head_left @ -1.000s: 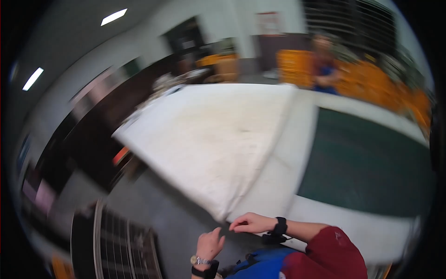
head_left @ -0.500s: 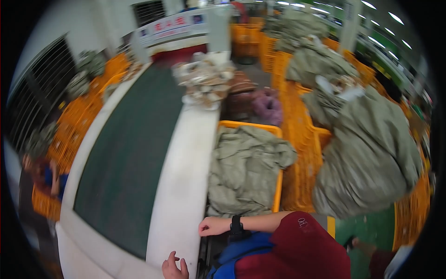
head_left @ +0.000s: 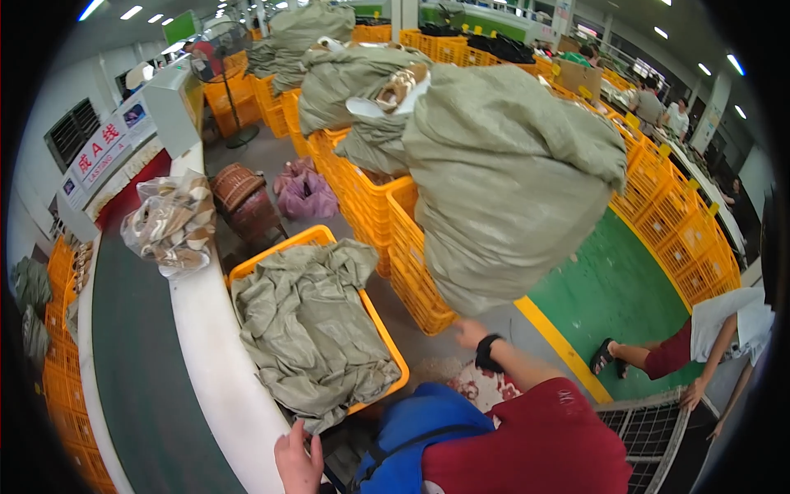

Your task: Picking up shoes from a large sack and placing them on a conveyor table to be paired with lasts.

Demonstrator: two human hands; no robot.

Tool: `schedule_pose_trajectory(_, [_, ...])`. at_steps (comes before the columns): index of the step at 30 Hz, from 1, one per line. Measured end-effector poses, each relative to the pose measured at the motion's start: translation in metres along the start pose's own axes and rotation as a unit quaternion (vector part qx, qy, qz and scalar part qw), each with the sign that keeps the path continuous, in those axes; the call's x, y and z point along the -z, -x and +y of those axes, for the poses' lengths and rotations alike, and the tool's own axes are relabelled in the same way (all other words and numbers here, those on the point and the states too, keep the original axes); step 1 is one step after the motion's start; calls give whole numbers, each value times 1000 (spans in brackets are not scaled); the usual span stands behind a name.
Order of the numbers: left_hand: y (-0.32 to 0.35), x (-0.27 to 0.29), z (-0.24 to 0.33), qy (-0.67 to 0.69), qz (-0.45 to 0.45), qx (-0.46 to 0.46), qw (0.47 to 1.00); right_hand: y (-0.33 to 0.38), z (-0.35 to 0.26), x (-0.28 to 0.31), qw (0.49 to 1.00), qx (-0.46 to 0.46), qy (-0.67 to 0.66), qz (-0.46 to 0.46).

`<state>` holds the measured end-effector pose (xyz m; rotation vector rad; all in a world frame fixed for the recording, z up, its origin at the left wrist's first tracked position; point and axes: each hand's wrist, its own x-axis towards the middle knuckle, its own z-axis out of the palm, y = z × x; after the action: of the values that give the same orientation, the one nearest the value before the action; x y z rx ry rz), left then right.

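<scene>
My left hand (head_left: 298, 461) is open with its fingers apart, beside the white conveyor ledge (head_left: 234, 395). Its fingertips come close to a crumpled grey-green woven sack (head_left: 313, 321), which lies in an orange crate (head_left: 383, 333); I cannot tell whether they touch. My right hand (head_left: 472, 332), with a black watch at the wrist, reaches out near the lower corner of another orange crate (head_left: 415, 276). Above it bulges a large, full grey-green sack (head_left: 514, 181). Motion blur smears the right fingers, and I see nothing held in them.
A clear plastic bag of shoes (head_left: 173, 218) sits on the ledge by the green conveyor belt (head_left: 136, 329). Beyond the crate are a brown stool (head_left: 247, 206) and a purple bag (head_left: 306, 189). A person (head_left: 732, 329) stands at the right by a mesh cart (head_left: 650, 432).
My view has swung to the right, bringing the big sack to the middle. My right arm has stretched outward, from near my body toward the crate corner. The left hand stays open.
</scene>
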<state>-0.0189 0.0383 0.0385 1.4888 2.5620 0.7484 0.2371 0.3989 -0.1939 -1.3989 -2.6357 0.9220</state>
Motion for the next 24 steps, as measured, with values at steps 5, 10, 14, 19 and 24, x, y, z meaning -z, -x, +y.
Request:
schedule_pose_trajectory(5, [-31, -11, 3, 16, -14, -68, 997, 26, -83, 190, 941, 123, -97, 300])
schedule_pose_trajectory(10, [-29, -11, -6, 19, -37, -60, 997, 32, -114, 348, 757, 171, 203, 597])
schedule_pose_trajectory(14, [-24, -8, -18, 22, -33, -54, 998, 1, -59, 377, 760, -17, 336, 556])
schedule_pose_trajectory(19, [-14, -2, -36, 4, -47, -30, 998, -13, -43, 371, 797, -73, 345, 490])
schedule_pose_trajectory(24, [-3, -1, -49, -3, -30, -10, 1000, -13, -46, 366, 791, -77, 371, 481])
